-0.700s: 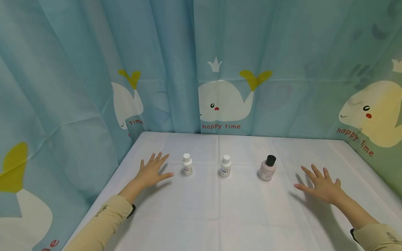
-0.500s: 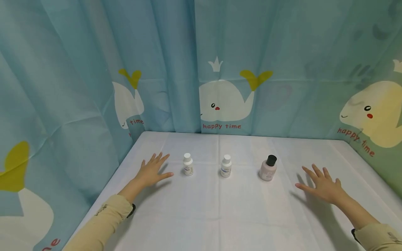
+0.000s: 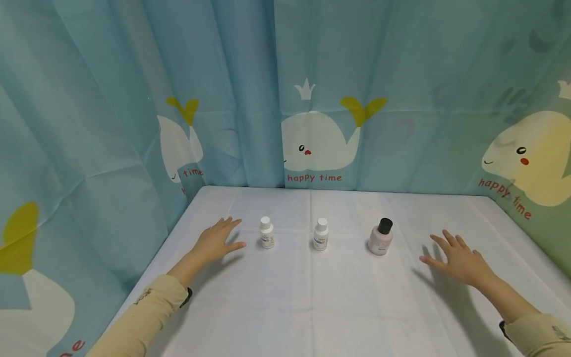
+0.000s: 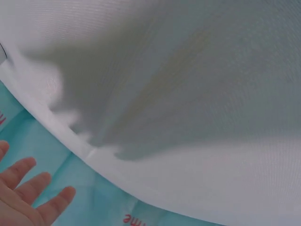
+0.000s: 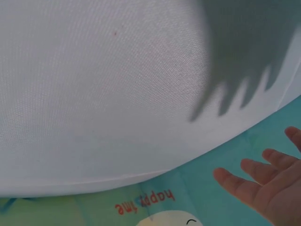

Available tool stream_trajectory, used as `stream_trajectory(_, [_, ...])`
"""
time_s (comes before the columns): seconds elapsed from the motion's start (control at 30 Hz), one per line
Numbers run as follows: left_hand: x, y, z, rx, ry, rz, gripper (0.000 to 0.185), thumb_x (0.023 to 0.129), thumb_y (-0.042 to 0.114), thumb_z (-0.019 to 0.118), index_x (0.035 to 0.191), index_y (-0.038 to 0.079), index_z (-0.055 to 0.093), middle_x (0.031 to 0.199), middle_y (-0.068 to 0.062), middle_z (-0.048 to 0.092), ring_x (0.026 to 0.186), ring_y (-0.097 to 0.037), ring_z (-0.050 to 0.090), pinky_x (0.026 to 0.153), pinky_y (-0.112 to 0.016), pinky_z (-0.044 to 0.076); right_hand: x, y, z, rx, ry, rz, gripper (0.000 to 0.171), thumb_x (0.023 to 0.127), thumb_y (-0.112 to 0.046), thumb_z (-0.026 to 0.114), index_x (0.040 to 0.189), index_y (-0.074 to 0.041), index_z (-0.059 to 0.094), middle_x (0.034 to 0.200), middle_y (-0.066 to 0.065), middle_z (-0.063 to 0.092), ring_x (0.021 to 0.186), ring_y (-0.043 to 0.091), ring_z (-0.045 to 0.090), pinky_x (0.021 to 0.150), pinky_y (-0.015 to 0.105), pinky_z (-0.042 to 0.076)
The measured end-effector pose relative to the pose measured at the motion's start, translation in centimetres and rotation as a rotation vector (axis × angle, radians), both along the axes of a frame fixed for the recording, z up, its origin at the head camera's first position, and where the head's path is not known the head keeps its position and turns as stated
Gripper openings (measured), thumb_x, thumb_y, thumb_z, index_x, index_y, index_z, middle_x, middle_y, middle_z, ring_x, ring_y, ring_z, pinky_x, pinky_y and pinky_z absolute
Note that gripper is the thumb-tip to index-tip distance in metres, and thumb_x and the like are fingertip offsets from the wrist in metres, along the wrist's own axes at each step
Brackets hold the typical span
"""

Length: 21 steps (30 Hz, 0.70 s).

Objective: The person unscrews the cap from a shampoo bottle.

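Three small bottles stand in a row on the white tablecloth [image 3: 312, 297]: a white-capped bottle [image 3: 266, 233] at the left, a second white-capped bottle [image 3: 320, 235] in the middle, and a pink bottle with a black cap [image 3: 381, 237] at the right. My left hand [image 3: 217, 241] hovers palm down with straight fingers just left of the first bottle, holding nothing. My right hand [image 3: 455, 257] is spread flat to the right of the pink bottle, also holding nothing. The wrist views show only fingertips [image 4: 28, 188] [image 5: 263, 181] over cloth.
A blue curtain with white whales [image 3: 316, 144] closes in the table at the back and on both sides. The table's left edge [image 3: 147, 282] lies close to my left forearm.
Both hands have lifted slightly and edged away from me; the right hand's fingers rose a little. The bottles have not moved.
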<state>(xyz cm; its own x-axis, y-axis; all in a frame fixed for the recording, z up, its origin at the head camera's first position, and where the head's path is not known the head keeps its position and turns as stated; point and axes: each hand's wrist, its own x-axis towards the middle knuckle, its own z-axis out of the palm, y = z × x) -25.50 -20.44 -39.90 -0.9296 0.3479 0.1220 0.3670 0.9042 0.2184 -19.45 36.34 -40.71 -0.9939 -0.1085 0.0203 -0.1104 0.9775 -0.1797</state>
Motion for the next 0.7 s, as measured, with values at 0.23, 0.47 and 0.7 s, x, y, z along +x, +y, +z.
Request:
stream_trajectory(0.23, [0.08, 0.18, 0.20, 0.019, 0.019, -0.011, 0.058, 0.087, 0.041, 0.064, 0.128, 0.001, 0.055, 0.129, -0.020, 0.058, 0.119, -0.038, 0.054, 0.098, -0.050, 0.045, 0.08, -0.39, 0.31, 0.011, 0.031, 0.003, 0.077, 0.086, -0.054, 0.058, 0.128, 0.010, 0.046, 0.132, 0.044, 0.035, 0.116, 0.062, 0.037, 0.075, 0.070, 0.043])
stream_trajectory(0.47, [-0.14, 0.43, -0.13, 0.019, -0.010, 0.024, 0.049, 0.087, 0.038, 0.065, 0.119, 0.002, 0.062, 0.120, -0.018, 0.064, 0.110, -0.035, 0.060, 0.091, -0.048, 0.050, 0.27, -0.76, 0.33, -0.006, 0.075, 0.028, 0.070, 0.086, -0.045, 0.063, 0.123, 0.012, 0.049, 0.122, 0.041, 0.047, 0.098, 0.053, 0.056, 0.066, 0.057, 0.051])
stream_trajectory(0.7, [-0.28, 0.40, -0.04, 0.017, 0.012, 0.014, 0.037, 0.087, 0.031, 0.067, 0.111, 0.002, 0.067, 0.109, -0.016, 0.069, 0.097, -0.032, 0.065, 0.082, -0.045, 0.053, 0.41, -0.98, 0.55, -0.024, 0.073, 0.028, 0.062, 0.088, -0.037, 0.064, 0.123, 0.012, 0.049, 0.116, 0.041, 0.051, 0.080, 0.042, 0.063, 0.060, 0.052, 0.051])
